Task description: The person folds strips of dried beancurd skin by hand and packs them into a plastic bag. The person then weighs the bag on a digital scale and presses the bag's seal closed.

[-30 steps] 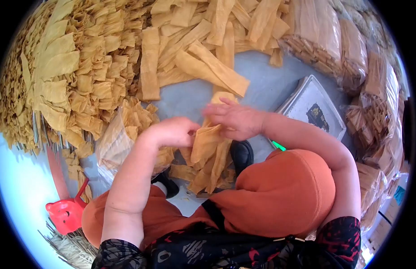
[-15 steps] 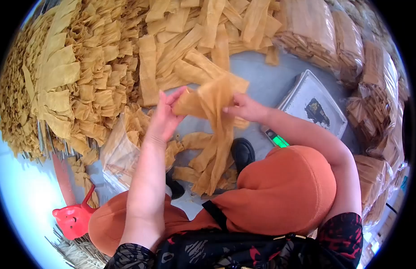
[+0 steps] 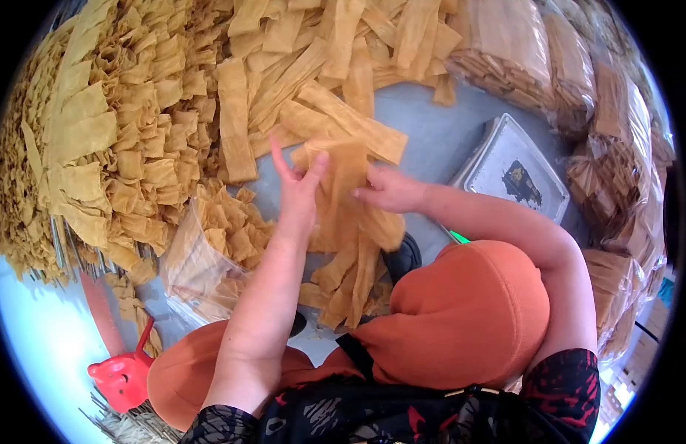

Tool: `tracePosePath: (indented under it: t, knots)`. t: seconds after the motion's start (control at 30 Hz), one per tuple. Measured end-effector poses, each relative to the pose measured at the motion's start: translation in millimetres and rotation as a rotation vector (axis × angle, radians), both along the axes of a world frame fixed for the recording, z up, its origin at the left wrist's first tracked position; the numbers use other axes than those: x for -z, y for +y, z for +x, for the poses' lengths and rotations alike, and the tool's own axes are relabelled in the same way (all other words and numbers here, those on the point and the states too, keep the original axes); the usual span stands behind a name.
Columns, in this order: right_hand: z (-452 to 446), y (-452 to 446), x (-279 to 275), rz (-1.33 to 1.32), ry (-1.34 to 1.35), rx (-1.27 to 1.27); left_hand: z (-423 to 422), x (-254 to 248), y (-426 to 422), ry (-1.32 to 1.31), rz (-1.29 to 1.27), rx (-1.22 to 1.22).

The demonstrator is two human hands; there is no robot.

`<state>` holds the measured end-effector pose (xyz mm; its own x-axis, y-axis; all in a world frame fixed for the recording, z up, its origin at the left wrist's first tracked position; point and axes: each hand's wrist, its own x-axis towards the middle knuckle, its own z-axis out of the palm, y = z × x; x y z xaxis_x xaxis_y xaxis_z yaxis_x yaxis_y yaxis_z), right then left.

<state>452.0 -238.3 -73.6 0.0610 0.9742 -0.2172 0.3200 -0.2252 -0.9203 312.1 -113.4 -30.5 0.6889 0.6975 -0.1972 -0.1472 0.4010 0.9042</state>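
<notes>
A thin yellow-brown sheet [image 3: 341, 177] hangs between my two hands, above my knees. My right hand [image 3: 389, 189] pinches its right side between thumb and fingers. At the sheet's left edge is my left hand [image 3: 300, 177], thumb and fingers spread apart, touching or very near the sheet. Below it, more loose strips [image 3: 350, 285] lie on the floor between my feet. Farther forward, long flat strips [image 3: 350, 122] overlap in a loose heap.
High stacks of folded sheets [image 3: 136, 133] rise at left. An open clear bag [image 3: 202, 266] holds pieces beside my left forearm. A metal scale [image 3: 517, 174] lies at right, near plastic-wrapped bundles [image 3: 506, 44]. A red plastic object [image 3: 122, 379] is at lower left.
The sheet was folded in both hands, then opened out between them. Since then my left hand has moved right and its fingers have spread; my right hand has shifted slightly down and left.
</notes>
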Motion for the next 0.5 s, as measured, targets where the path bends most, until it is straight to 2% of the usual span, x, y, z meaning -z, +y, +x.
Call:
tracePosePath:
  t: [0.07, 0.1, 0.17, 0.2, 0.27, 0.33, 0.5]
  knots:
    - [-7.4, 5.8, 8.9, -0.066, 0.088, 0.004, -8.9, 26.9, 11.0, 0.343, -0.221, 0.089]
    - [-4.2, 9.7, 4.4, -0.07, 0.088, -0.001, -14.2, 37.4, 12.6, 0.342, -0.225, 0.084]
    - [9.5, 18.1, -8.4, -0.352, 0.353, 0.001, -27.5, 51.8, 10.5, 0.271, -0.274, 0.126]
    - [20.3, 21.5, 1.9, -0.36, 0.356, 0.003, -31.2, 53.6, 11.0, 0.273, -0.282, 0.127]
    - [53.8, 25.9, 36.9, -0.264, 0.203, 0.274, -36.6, 54.9, 13.7, 0.195, -0.394, 0.09]
    - [84.4, 17.1, 66.8, -0.275, -0.422, 0.345, -38.1, 48.9, 15.5, 0.186, -0.393, 0.09]
    - [91.3, -5.4, 111.4, -0.297, -0.512, 0.435, -38.1, 41.5, 14.3, 0.175, -0.346, 0.144]
